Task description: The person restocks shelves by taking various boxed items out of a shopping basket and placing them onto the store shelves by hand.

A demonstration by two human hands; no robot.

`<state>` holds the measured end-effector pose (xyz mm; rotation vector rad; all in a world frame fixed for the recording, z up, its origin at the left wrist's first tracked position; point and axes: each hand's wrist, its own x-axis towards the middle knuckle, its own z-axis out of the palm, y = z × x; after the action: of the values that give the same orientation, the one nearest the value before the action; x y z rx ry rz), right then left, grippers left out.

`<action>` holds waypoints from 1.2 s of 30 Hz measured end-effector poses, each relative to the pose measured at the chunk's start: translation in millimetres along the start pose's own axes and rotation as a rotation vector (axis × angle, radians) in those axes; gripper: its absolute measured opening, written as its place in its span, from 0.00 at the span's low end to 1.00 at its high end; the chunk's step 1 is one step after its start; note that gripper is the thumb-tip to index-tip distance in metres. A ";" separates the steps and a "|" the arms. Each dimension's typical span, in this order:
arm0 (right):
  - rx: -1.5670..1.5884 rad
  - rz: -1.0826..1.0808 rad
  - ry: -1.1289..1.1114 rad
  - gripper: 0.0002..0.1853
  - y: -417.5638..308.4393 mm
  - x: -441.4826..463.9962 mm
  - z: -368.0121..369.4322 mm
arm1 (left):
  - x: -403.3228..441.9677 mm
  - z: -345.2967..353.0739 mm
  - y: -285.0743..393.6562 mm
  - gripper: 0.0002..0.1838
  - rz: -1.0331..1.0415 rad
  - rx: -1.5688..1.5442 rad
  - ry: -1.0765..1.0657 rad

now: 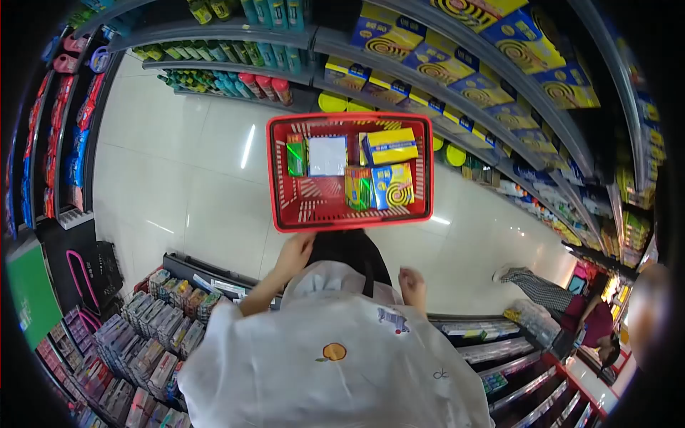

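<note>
A red plastic shopping basket (pixel 272 192) is in front of my body; what supports it is hidden. Yellow and blue boxes lie at its right: one long box (pixel 391 145) and one with a coil print (pixel 394 187). A green box (pixel 295 155) stands by the left wall, beside a white-faced box (pixel 327 155). Another green box (pixel 358 190) sits near the middle. My left hand (pixel 296 253) is just below the basket's near rim, fingers curled; I cannot tell whether it touches the rim. Apart from the basket, my right hand (pixel 412 284) is closed beside my waist, nothing visible in it.
Shelves of coil-print boxes (pixel 457 71) curve along the right. Bottles (pixel 275 57) line the shelf ahead. Bagged goods (pixel 78 150) hang on a left rack. Behind me on the left is a display of small packages (pixel 143 328). A person (pixel 592 317) is at the far right.
</note>
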<state>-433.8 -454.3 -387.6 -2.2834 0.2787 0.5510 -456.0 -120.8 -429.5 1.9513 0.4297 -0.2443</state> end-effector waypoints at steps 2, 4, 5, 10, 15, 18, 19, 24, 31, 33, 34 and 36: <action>0.227 -0.069 0.021 0.11 -41.9 2.7 -2.8 | 21.3 6.4 17.0 0.12 0.194 -0.051 0.005; 0.361 -0.145 0.070 0.10 -59.7 -5.6 -4.3 | 26.9 17.0 36.4 0.12 0.242 -0.141 0.055; 0.369 -0.143 0.079 0.10 -54.6 -11.9 -0.8 | 20.4 24.0 38.8 0.13 0.229 -0.184 0.024; 0.223 -0.115 0.108 0.11 19.5 -62.0 18.9 | -41.0 52.3 -9.3 0.14 0.339 -0.069 -0.273; 0.359 -0.097 0.119 0.09 68.1 -109.0 66.3 | -104.9 -1.3 -62.2 0.14 0.281 0.353 -0.294; 0.381 -0.083 0.149 0.09 63.7 -128.0 83.0 | -123.4 -29.6 -61.5 0.14 0.240 0.408 -0.335; 0.370 -0.087 0.133 0.09 55.3 -134.6 84.8 | -128.2 -30.0 -57.7 0.14 0.262 0.389 -0.320; 0.361 -0.141 0.049 0.10 4.8 -129.8 110.0 | -110.4 -43.1 -63.6 0.13 0.445 0.381 -0.297; 0.200 -0.231 0.106 0.11 -63.1 -77.9 152.0 | -56.5 -133.4 -60.6 0.14 0.496 0.374 -0.434; 0.203 -0.231 0.138 0.12 -103.8 -61.6 166.3 | -21.3 -173.6 -82.4 0.14 0.525 0.392 -0.370; 0.205 -0.237 0.161 0.12 -131.1 -46.6 175.8 | -5.4 -194.7 -91.9 0.14 0.576 0.500 -0.264; 0.333 -0.293 0.171 0.12 -176.4 -18.5 210.7 | 18.3 -250.5 -80.3 0.14 0.522 0.435 -0.221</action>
<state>-450.8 -179.7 -398.7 -1.9992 0.1039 0.1452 -478.1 140.5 -401.5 2.3478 -0.3069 -0.2219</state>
